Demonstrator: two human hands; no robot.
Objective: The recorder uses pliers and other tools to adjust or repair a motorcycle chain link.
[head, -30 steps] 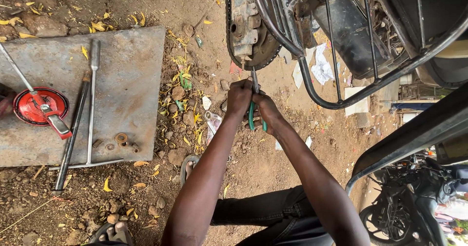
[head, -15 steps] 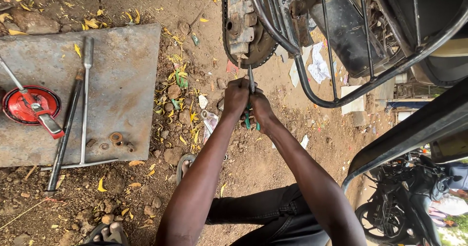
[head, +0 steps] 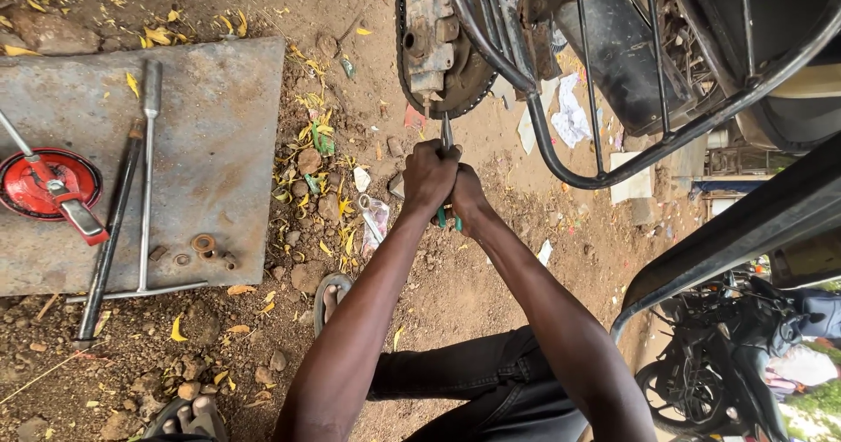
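Gripping one pair of green-handled pliers (head: 448, 198) together, the person's left hand (head: 428, 176) and right hand (head: 468, 198) are both closed tight around the handles, pressed against each other above bare dirt ground (head: 455, 275). Only a sliver of green handle shows below the fists, and the metal nose rises from the top of the left hand toward the underside of a vehicle. Just above the nose hangs a toothed sprocket with its chain (head: 438, 65), grimy and rust-coloured; whether the pliers' tip touches it cannot be told. A curved black tube frame (head: 561, 157) sweeps down to the right of the hands and partly blocks the view of the machinery behind it. Scraps of white paper (head: 569, 113) lie on the ground past the frame. To the left of the hands, small stones and yellow leaves litter the dirt, and a sandalled foot (head: 331, 295) rests near the left forearm. Farther left lies a flat grey metal plate (head: 223, 135). On it rest a long steel wrench (head: 147, 179), a dark bar (head: 109, 236), a few rusty washers (head: 203, 244) and a round red tool (head: 48, 183) at the far edge. A parked motorcycle (head: 727, 363) stands at the lower right, well apart.
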